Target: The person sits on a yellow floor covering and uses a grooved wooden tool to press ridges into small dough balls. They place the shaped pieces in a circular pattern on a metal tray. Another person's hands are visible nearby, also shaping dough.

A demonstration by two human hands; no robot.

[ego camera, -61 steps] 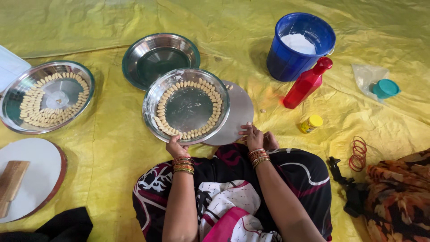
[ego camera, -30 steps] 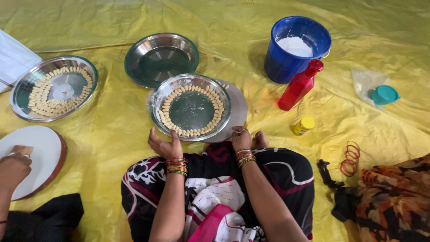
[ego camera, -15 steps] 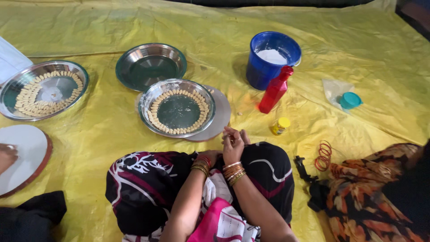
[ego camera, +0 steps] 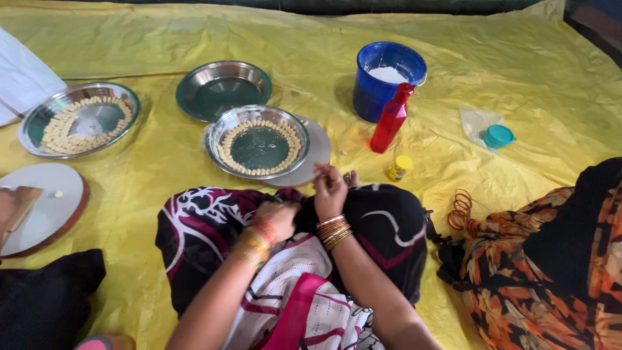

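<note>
While the right hand (ego camera: 330,191) is hovering just past the knee, its fingertips are bunching together at the near rim of a steel plate (ego camera: 259,142), though whether they are pinching anything is too small to tell. That plate is sitting on the yellow sheet (ego camera: 162,39) right in front of the person, resting partly on a flat round board (ego camera: 316,152) that is showing from under its right side, and a ring of small pale pieces (ego camera: 228,157) is running round its inner edge. Lower down, the left hand (ego camera: 277,219) is lying on the patterned cloth (ego camera: 194,227) over the lap, fingers curling inward, and I cannot tell if it is gripping something. Both wrists are wearing bangles (ego camera: 334,231). Behind the plate, an empty steel plate (ego camera: 223,89) is lying near it, and farther left a third plate (ego camera: 79,118) is carrying several rows of the same pale pieces. At the left edge, a white round board (ego camera: 45,207) is lying on the sheet with one small piece on it, and another person's hand (ego camera: 8,210) is resting on a wooden block at its side. To the right of the plates, a blue bucket (ego camera: 382,81) is holding white powder, a red bottle (ego camera: 391,119) is standing upright just in front of it, and a small yellow-capped jar (ego camera: 400,167) is standing nearby. Well apart on the right, a teal lid (ego camera: 499,136) is lying on a clear bag, and red bangles (ego camera: 460,209) are lying beside a floral cloth (ego camera: 544,259).
</note>
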